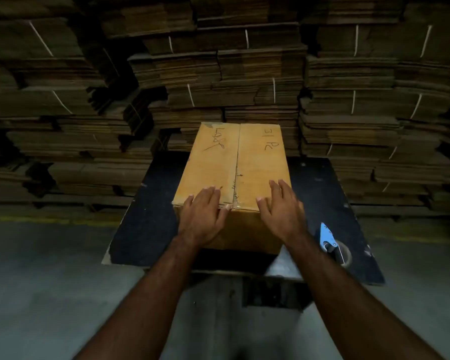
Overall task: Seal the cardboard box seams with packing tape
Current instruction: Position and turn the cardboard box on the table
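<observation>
Hands (240, 214) flat at box (234, 162) near edge

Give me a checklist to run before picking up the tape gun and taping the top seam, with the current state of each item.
1. Flaps closed flat along the seam: ok, the two top flaps meet down the middle of the box.
2. Box steady on the table: ok, it sits flat, well inside the edges.
3. Left hand holds the flaps down: ok, it rests flat on the near edge.
4. Right hand free to reach: ok, open on the box, gripping nothing.
5. Tape gun within reach: ok, it lies on the table right of the box.
6. Seam already taped: cannot tell; something glossy shows only at the near edge.
</observation>
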`<state>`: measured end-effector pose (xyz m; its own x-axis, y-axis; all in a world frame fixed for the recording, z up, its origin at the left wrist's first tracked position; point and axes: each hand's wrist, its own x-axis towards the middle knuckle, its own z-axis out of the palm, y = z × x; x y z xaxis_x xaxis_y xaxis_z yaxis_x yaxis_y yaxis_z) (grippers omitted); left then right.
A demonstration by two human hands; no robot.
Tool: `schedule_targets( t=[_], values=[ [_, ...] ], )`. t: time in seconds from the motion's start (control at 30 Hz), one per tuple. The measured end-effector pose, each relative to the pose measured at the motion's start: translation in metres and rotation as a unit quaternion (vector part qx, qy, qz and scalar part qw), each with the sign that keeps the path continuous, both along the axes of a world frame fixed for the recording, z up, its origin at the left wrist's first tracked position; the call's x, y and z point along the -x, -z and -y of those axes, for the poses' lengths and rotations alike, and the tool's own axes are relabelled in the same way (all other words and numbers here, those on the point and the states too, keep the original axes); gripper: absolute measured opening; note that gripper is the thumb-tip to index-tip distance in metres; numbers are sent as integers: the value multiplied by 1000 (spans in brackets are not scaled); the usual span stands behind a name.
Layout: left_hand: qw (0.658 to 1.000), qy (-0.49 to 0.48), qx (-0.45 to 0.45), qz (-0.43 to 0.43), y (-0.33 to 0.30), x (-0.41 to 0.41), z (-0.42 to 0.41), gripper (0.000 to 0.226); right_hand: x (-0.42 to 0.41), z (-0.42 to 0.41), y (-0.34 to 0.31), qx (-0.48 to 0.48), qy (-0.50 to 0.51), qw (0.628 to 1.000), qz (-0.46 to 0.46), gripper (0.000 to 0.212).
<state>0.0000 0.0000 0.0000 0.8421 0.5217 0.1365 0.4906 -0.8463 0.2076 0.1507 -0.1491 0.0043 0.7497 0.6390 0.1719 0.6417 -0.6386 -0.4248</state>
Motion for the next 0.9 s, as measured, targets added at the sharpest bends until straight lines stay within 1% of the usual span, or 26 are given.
schedule_targets(
  t=[0.07,0.23,0.33,0.5,0.7,0.9],
  values=[
    [999,-10,11,-32,2,-6,-9,73,-12,-7,5,33,9,999,-17,67],
    [999,-5,4,-44,4,-37,-50,75,-58,-42,11,85,3,996,-5,66],
    [998,-2,-5,-58,11,-56,-80,73,-84,-58,14,90,16,996,-21,67],
    [998,-4,-13,-56,19,-91,-123,75,-117,-82,20,94,48,994,-41,81],
    [998,-2,-27,-65,25,-117,-146,76,-127,-103,30,68,76,995,-4,79],
    [998,5,-27,-57,29,-130,-163,77,-137,-117,31,64,85,994,-15,80]
  ],
)
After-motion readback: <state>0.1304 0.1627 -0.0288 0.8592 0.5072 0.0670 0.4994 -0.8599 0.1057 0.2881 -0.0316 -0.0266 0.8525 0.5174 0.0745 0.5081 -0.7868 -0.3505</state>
